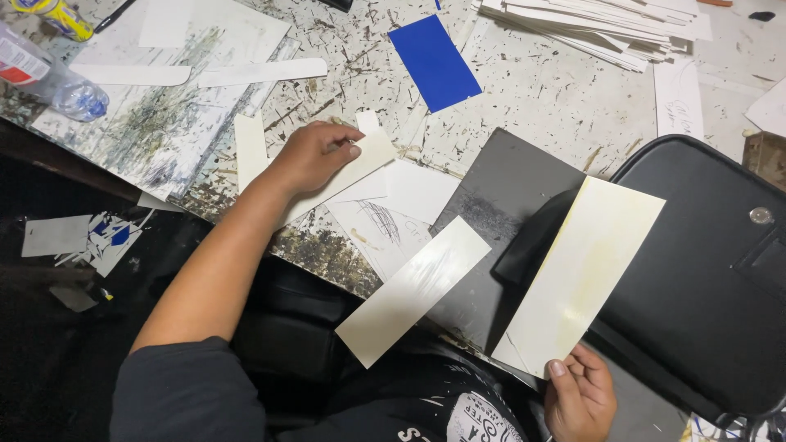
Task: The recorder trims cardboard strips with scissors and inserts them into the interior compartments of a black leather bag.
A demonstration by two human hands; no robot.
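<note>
1. Two hands work cut card over a stained, paint-flecked table (540, 90), seen from the single head view. The left hand (311, 155) reaches to the table's near-left part and lies palm down on a long white strip (360, 164), fingers curled over its far edge with the thumb alongside. The flat press looks meant to pin the strip or slide it; whether it is truly pinched I cannot tell.
2. The right hand (580, 397), near and to the right, is closed on the bottom corner of a cream card (585, 266), thumb on its face. It holds the card tilted up and away over a black sheet (499, 205), probably to see its surface.
3. A second white strip (413, 290) lies slantwise between the hands, overhanging the near edge.
4. Farther off lie a blue rectangle (434, 61), a stack of white cards (606, 29) far right, a plastic bottle (45, 78) far left, and a black case (704, 278) at right.
</note>
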